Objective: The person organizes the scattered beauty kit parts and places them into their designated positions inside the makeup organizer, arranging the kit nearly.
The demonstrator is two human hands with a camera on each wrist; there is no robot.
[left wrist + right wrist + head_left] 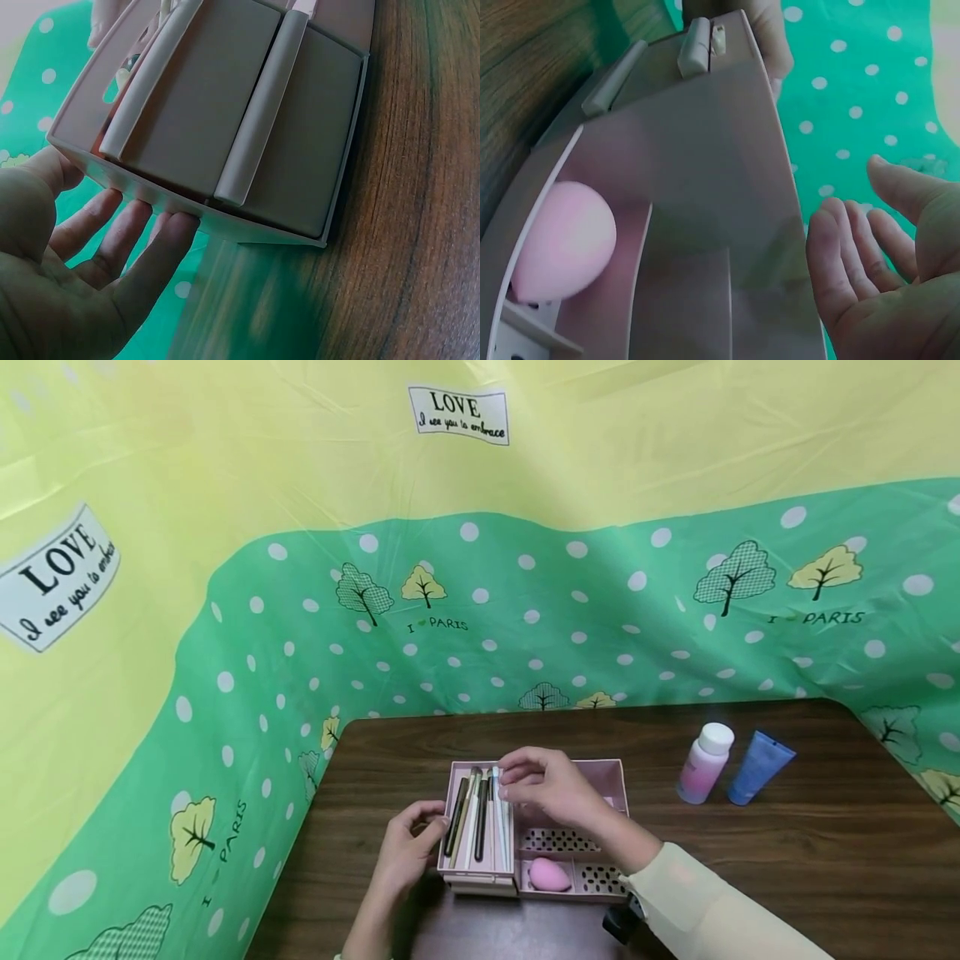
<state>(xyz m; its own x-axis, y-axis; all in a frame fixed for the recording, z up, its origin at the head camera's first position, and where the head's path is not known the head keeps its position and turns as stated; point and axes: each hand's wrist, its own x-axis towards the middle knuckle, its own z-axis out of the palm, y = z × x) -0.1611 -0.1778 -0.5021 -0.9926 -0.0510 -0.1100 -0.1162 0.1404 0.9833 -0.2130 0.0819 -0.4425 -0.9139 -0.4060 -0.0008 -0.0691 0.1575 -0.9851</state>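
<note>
A pink makeup organizer [573, 894] stands on the table, with two drawers [202, 97] in its left part. Several makeup brushes [480, 818], dark, white and tan, lie side by side in its upper left tray. My left hand [408, 843] touches the organizer's left side, its fingers [127, 225] spread along the wall. Over the right edge of the brush tray is my right hand [551, 785], fingers loosely bent; the right wrist view shows nothing between them. A pink egg-shaped makeup sponge [549, 875] sits in a front compartment.
On the dark wooden table [825, 843], right of the organizer, stand a white-capped pink bottle [705, 764] and a blue tube [759, 768]. A green and yellow printed cloth [525, 610] hangs behind the table and along its left side.
</note>
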